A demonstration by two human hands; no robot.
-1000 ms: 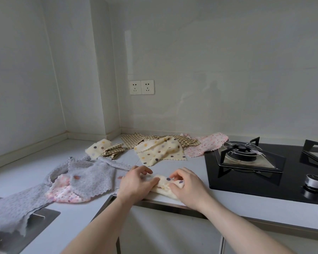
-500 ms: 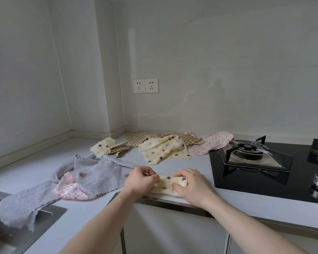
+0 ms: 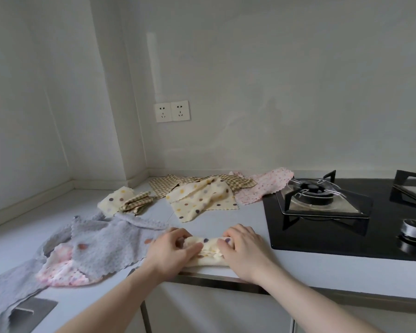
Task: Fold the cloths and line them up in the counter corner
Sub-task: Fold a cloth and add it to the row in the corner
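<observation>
A cream cloth with coloured dots (image 3: 208, 251) lies folded into a narrow strip at the counter's front edge. My left hand (image 3: 169, 251) grips its left end and my right hand (image 3: 241, 248) grips its right end. Behind it a second cream dotted cloth (image 3: 202, 198) lies spread out over a checked cloth (image 3: 168, 185), with a pink cloth (image 3: 264, 186) beside them. Two small folded cloths, one cream dotted (image 3: 114, 200) and one checked (image 3: 137, 203), sit side by side toward the corner. A grey cloth (image 3: 99, 243) covers a pink dotted one (image 3: 63, 270) at the left.
A black gas hob (image 3: 346, 227) with a burner stand (image 3: 317, 195) and a silver knob (image 3: 414, 229) fills the right side. A sink edge (image 3: 27, 313) shows at the lower left. Wall sockets (image 3: 172, 111) are above the corner.
Both hands have rolled the cream cloth into a tighter strip and squeezed its ends. The view has shifted slightly right and closer.
</observation>
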